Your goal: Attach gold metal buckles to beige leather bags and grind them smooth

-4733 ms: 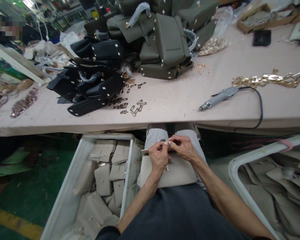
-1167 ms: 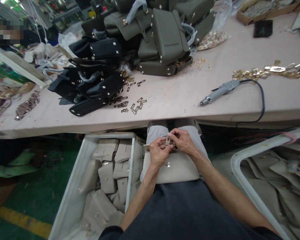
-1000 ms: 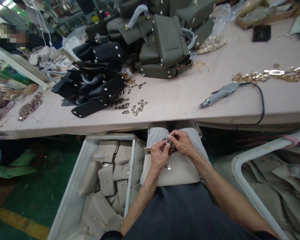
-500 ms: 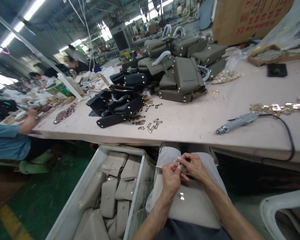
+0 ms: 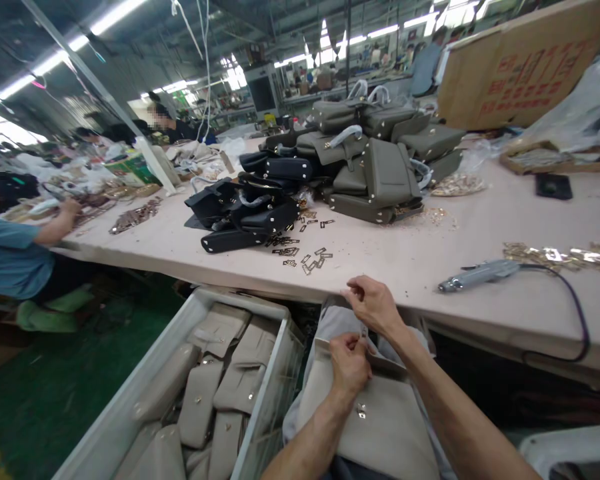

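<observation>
A beige handbag lies on my lap with a small metal fitting on its front. My left hand is closed on the bag's top edge, fingers curled. My right hand is raised to the table's front edge, fingers pinched together; what they hold is too small to name. Small gold metal plates lie scattered on the table just beyond my right hand.
A white crate of beige bag parts stands at my left knee. Black bags and olive bags are piled on the pink table. A corded screwdriver lies at right. A person in blue sits at left.
My head has tilted up, showing the factory hall. My right hand has left the bag's top edge and risen toward the table edge; my left hand stays on the bag.
</observation>
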`<state>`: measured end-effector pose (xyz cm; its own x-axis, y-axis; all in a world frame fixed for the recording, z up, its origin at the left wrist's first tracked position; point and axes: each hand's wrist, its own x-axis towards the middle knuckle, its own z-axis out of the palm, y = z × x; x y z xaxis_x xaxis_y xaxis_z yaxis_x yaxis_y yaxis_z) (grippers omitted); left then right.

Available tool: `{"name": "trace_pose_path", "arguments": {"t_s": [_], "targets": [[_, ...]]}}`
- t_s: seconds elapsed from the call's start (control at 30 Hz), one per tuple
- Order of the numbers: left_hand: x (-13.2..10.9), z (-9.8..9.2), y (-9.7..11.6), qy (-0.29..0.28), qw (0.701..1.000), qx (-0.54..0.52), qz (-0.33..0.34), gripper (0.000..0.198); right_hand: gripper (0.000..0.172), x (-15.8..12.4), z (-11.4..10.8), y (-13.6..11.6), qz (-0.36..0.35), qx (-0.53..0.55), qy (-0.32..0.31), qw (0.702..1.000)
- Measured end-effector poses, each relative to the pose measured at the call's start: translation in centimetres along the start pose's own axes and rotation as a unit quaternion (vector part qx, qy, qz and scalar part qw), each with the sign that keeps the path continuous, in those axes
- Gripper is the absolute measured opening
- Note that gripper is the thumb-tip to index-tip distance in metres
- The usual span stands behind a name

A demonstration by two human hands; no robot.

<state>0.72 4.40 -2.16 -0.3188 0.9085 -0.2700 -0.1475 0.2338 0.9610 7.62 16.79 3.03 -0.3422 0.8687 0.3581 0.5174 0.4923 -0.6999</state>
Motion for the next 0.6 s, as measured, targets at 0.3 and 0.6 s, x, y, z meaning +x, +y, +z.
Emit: {"name": "trace_pose_path", "arguments": {"t_s": [0.3, 0.6], "targets": [[-0.2, -0.5, 0.0, -0.001, 1.0, 0.02, 0.01, 0.048, 0.031, 12.4, 4.8, -0.1, -0.127, -0.131, -0.16, 0.97], [0.2, -1.2, -0.2, 0.002, 1.0, 0.018, 0.018, 0.05, 0.027, 14.1, 5.3, -0.2, -0.148, -0.224, -0.242, 0.933]]}}
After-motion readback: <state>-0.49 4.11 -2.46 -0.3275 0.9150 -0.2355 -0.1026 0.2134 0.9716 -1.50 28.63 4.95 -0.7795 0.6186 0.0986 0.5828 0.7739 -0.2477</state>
